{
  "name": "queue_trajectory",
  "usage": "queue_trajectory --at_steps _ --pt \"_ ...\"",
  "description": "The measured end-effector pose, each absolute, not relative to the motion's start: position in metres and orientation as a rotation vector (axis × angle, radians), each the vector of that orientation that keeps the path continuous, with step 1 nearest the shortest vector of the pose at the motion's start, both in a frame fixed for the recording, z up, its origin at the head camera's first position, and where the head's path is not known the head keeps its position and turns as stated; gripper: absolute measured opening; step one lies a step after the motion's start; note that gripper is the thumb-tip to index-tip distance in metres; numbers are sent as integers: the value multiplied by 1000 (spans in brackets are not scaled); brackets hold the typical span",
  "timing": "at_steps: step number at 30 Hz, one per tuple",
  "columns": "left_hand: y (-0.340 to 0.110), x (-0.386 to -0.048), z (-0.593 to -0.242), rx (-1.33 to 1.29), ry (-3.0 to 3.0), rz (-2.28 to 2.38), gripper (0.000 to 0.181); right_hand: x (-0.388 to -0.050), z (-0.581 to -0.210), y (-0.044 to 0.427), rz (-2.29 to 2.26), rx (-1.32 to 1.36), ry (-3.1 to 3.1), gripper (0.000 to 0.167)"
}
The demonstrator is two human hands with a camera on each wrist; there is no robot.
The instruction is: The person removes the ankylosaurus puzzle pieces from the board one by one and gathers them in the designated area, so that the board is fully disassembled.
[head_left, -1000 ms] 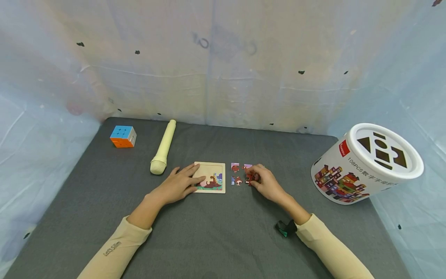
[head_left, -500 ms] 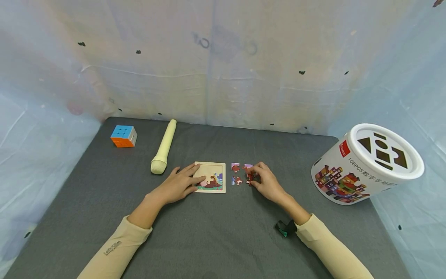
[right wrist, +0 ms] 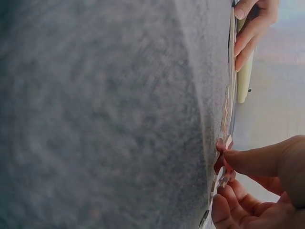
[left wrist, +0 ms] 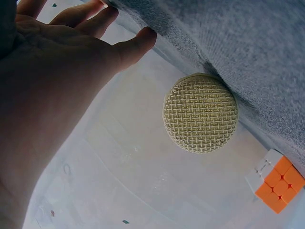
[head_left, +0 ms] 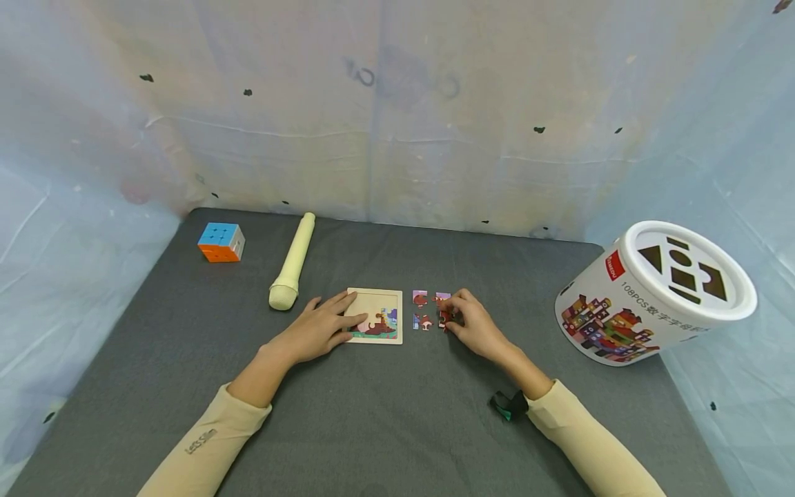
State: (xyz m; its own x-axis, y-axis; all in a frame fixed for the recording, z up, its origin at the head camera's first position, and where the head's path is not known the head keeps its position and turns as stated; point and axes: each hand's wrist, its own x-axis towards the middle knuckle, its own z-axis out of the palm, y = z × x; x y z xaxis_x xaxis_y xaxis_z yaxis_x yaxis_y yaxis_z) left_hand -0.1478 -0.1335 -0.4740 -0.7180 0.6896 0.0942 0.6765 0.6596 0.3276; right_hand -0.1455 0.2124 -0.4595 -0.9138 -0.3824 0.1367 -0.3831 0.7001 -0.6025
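Observation:
A small wooden jigsaw board [head_left: 375, 299] lies on the grey cloth, its lower part filled with a picture of a brown animal. My left hand [head_left: 315, 333] rests on its left side with spread, straight fingers. To the right of the board, my right hand [head_left: 478, 330] pinches a reddish-brown jigsaw piece [right wrist: 221, 162] between thumb and fingers, close to the cloth. Beside it lie loose pieces: one pink and red piece [head_left: 419, 298], one with a mushroom-like shape [head_left: 425, 322], and a pink one [head_left: 442, 296] partly behind the fingers. Fingers hide some of the held piece.
A pale yellow toy microphone [head_left: 292, 266] lies beyond the left hand, with a puzzle cube [head_left: 221, 243] farther left. A large white tub [head_left: 621, 304] with a shape-cut lid stands at the right. Plastic sheeting [head_left: 435, 103] surrounds the table.

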Motion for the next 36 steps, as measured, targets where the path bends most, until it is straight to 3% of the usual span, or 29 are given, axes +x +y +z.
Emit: queue_trajectory --at_steps 36 --pt "-133 -147 -472 1159 2828 548 47 -148 -458 213 984 784 -2953 25"
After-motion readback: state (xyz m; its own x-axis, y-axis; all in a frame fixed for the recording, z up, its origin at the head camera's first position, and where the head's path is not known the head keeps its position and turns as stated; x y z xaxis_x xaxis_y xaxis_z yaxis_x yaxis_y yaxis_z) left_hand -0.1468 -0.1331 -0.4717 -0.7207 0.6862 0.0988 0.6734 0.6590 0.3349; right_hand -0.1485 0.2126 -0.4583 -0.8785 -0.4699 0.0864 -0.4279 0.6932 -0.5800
